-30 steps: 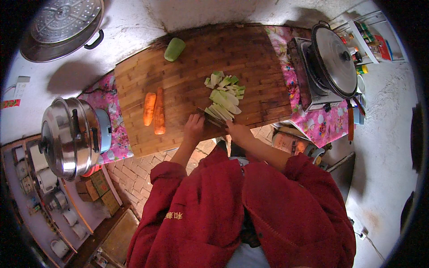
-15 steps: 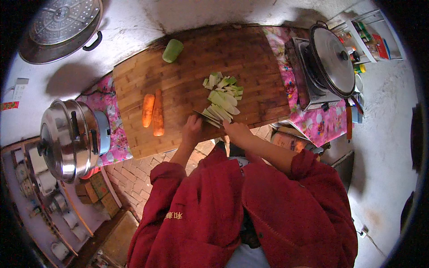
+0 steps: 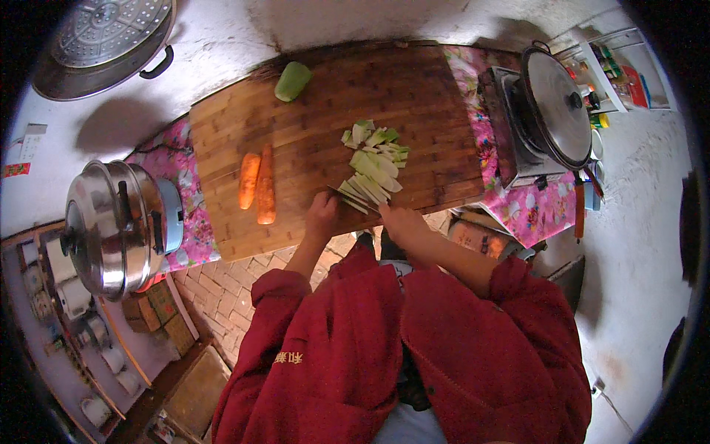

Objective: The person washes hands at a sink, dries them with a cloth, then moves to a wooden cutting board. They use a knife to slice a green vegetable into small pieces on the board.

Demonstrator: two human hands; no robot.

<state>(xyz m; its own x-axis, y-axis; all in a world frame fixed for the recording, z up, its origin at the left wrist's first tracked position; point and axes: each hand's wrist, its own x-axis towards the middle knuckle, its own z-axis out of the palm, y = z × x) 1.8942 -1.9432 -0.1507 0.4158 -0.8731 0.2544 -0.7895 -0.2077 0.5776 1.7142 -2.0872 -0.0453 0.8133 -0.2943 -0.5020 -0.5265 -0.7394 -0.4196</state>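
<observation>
Head view, centre of frame: left hand rested curled on the near edge of the wooden cutting board, fingers pressed by the cut pale-green vegetable slices; whether it pinched a piece could not be told. Right hand was closed on a knife, blade lying at the slices' lower end. Two carrots lay left of the hands; a green vegetable chunk sat at the board's upper edge.

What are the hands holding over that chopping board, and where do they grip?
The right hand grips a knife by its handle end. The left hand presses down on the pale green vegetable slices.
</observation>
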